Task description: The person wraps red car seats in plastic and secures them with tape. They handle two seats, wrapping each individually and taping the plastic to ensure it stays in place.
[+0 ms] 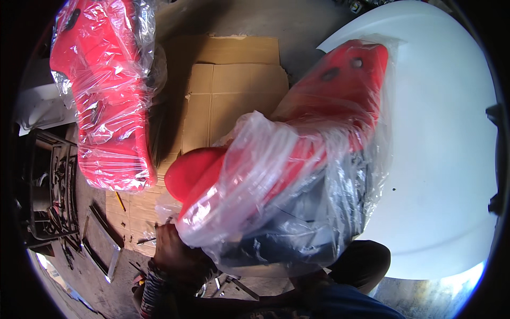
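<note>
Flattened brown cardboard (234, 90) covers a gritty concrete floor. The left hand (175, 250) grips the crinkled clear plastic wrap (276, 175) around a glossy red moulded panel (324, 101) lying across the lap. The right hand is hidden. A second wrapped red panel (103, 90) lies left; a smooth white shell (446, 138) lies right.

Glossy red plastic panel (329, 101) under crinkled clear film (276, 175); matt flattened cardboard (234, 85); smooth white panel (446, 138).

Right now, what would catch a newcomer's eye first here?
A big red moulded part half-covered by a clear plastic bag fills the centre, with the left hand at the bag's lower edge. A second bagged red part lies upper left on flattened cardboard, and a large white panel curves along the right.
</note>
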A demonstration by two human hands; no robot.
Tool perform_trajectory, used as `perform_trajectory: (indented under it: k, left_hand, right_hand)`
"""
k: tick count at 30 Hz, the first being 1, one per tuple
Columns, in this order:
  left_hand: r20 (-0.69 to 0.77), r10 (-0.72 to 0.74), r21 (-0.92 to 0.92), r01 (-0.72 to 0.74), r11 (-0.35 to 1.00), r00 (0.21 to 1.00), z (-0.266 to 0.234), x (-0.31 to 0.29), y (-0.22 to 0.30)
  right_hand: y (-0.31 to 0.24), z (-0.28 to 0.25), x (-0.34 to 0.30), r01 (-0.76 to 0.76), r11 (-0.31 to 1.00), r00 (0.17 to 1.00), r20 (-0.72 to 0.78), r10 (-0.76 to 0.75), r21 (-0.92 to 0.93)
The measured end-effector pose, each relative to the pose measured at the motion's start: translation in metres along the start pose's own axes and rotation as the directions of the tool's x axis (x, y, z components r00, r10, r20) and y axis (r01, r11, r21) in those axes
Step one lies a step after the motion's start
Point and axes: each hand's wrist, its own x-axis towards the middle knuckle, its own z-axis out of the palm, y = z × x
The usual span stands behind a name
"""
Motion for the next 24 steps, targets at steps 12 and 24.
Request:
perform_trajectory:
  k: [12,24]
  left_hand:
    - [0.264,-0.041,-0.316,0.127,0.940,0.964,0.017,0.000,-0.063]
    - [0.289,0.072,-0.113,-0.041,0.993,0.955,-0.018,0.022,0.032]
  right_hand:
    - [-0.224,0.052,-0.139,0.627,0.677,0.530,0.848,-0.007,-0.387]
    - [-0.328,0.239,-0.050,0.463,-0.352,0.871,0.491,0.011,-0.813]
